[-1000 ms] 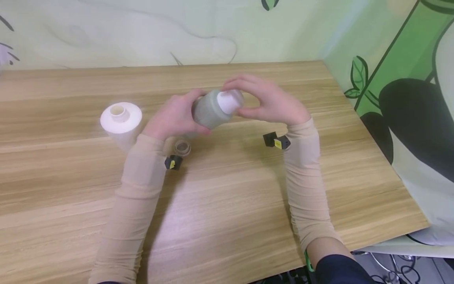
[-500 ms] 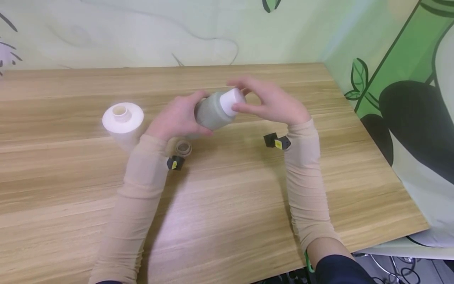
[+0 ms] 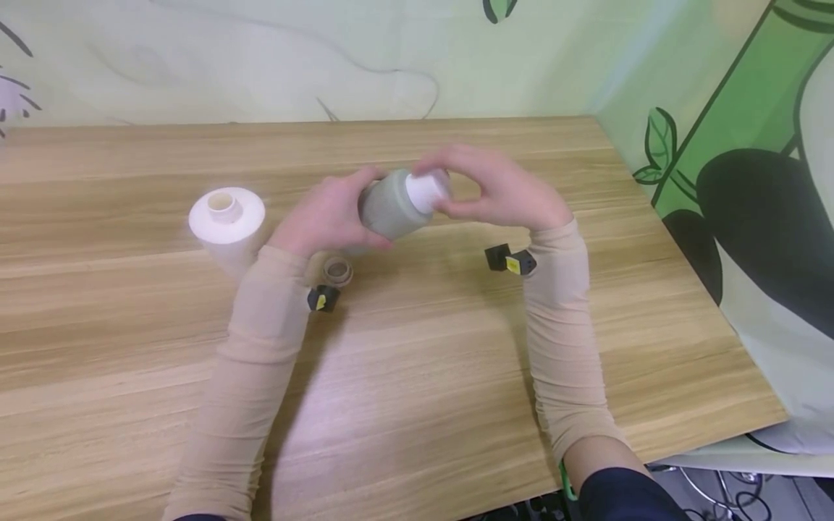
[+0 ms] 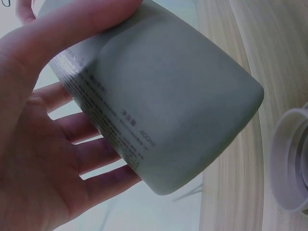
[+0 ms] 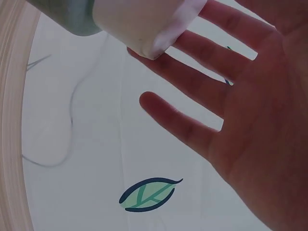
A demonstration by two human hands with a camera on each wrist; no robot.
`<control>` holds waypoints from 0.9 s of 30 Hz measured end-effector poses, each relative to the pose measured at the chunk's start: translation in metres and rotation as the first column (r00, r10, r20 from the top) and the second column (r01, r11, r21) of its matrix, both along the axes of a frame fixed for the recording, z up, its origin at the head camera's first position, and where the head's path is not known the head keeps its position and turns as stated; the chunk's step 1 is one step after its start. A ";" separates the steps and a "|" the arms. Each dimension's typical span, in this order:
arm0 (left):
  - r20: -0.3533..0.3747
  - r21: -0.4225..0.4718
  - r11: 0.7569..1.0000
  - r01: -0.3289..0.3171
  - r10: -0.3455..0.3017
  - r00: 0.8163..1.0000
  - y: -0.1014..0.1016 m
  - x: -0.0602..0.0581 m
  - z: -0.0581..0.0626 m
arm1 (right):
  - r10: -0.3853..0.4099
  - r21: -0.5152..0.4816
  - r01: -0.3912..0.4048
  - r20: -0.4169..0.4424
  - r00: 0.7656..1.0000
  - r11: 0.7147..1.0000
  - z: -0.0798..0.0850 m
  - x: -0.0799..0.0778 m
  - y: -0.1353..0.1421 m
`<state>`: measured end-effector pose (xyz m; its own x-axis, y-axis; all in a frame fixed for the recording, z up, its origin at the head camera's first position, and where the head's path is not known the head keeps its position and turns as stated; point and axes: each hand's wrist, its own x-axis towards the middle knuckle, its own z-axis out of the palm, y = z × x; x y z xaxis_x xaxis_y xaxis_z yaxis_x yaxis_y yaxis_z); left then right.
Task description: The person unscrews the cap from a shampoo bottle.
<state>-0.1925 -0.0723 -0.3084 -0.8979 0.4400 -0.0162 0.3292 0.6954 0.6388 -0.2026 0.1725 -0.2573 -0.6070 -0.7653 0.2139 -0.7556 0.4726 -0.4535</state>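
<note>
My left hand (image 3: 332, 213) grips a grey-green bottle (image 3: 391, 206) round its body, tilted above the table with its capped end towards the right. In the left wrist view the bottle (image 4: 183, 91) bears small dark print, with the thumb across its near side and the fingers behind. My right hand (image 3: 498, 188) pinches the white cap (image 3: 423, 191) at the bottle's end, thumb below and fingers above. The right wrist view shows fingertips against the cap (image 5: 139, 26), the little finger standing free. Whether the cap is loose on the neck, I cannot tell.
A white bottle (image 3: 228, 224) with an uncovered neck stands left of my left forearm. Beside my left wrist a small round hollow piece (image 3: 337, 271) lies on the wooden table (image 3: 404, 376). A painted wall (image 3: 260, 65) runs behind the table's back edge.
The right fingers and thumb shift about the cap: half a second ago the thumb lay further across it, now it is back at the cap's lower edge. The bottle stays nearly in place.
</note>
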 end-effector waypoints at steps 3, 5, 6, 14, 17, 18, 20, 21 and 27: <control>0.005 -0.001 1.000 -0.002 0.002 1.000 0.000 0.000 0.000 | 0.028 0.002 -0.028 0.005 1.000 1.000 0.000 0.000 -0.001; 0.002 0.001 1.000 -0.003 0.003 1.000 0.000 0.001 0.000 | 0.033 -0.006 -0.033 0.020 0.999 0.999 0.000 -0.001 -0.001; 0.001 0.002 1.000 -0.003 0.003 1.000 0.000 0.001 0.000 | 0.030 -0.008 -0.030 0.028 0.999 1.000 0.000 0.000 -0.001; 0.000 0.006 1.000 0.000 0.000 1.000 -0.001 0.001 0.001 | -0.050 -0.007 0.050 0.083 0.995 0.999 -0.001 0.000 0.001; 0.006 0.010 1.000 -0.004 0.004 1.000 -0.001 0.001 0.002 | -0.109 0.022 0.107 0.102 0.989 0.994 0.000 0.000 0.001; 0.008 0.012 1.000 -0.005 0.005 1.000 -0.001 0.001 0.002 | -0.129 0.036 0.126 0.104 0.986 0.991 0.000 0.000 0.001; 0.012 0.014 1.000 -0.008 0.008 1.000 -0.001 0.002 0.002 | -0.158 0.061 0.152 0.107 0.982 0.986 0.001 0.001 0.001; 0.012 0.014 1.000 -0.008 0.008 1.000 -0.001 0.002 0.002 | -0.166 0.069 0.160 0.103 0.981 0.985 0.002 0.001 0.001; 0.008 0.013 1.000 -0.005 0.005 1.000 -0.002 0.001 0.002 | -0.140 0.063 0.135 0.088 0.986 0.989 0.002 0.001 0.002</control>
<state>-0.1911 -0.0739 -0.3061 -0.8998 0.4360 -0.0176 0.3211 0.6887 0.6501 -0.2014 0.1745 -0.2554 -0.7226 -0.6823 0.1106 -0.6377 0.5963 -0.4876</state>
